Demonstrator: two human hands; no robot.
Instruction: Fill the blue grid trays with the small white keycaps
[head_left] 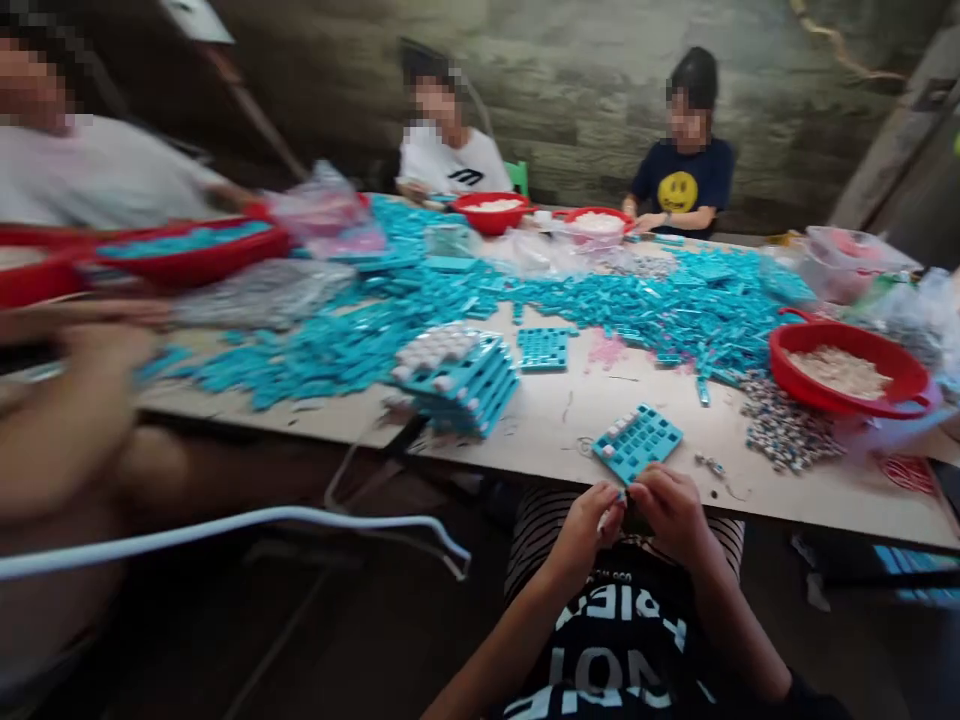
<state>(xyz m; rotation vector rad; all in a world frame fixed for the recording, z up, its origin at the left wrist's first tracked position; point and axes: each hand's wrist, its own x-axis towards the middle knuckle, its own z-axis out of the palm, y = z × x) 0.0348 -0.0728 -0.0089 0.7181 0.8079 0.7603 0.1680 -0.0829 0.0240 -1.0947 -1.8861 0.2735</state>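
My left hand (591,520) and my right hand (673,512) meet at the table's front edge, fingertips pinched close together. Something small and partly white shows between the left fingers; its kind is too small to tell. What the right fingers pinch is hidden. Just beyond the fingertips lies a blue tray with square holes (646,450), a row of white pieces filling its left side. To its right sit a few small silvery parts (710,464). A stack of similar blue trays (472,385) stands to the left, topped with white pieces. Another blue tray (543,349) lies flat behind.
Heaps of blue plastic pieces (622,310) spread across the table. At the right, a red basket (892,400) holds pale pieces beside a pile of small metallic parts (787,425). Co-workers sit opposite and at the left, where a blurred arm (75,420) reaches in.
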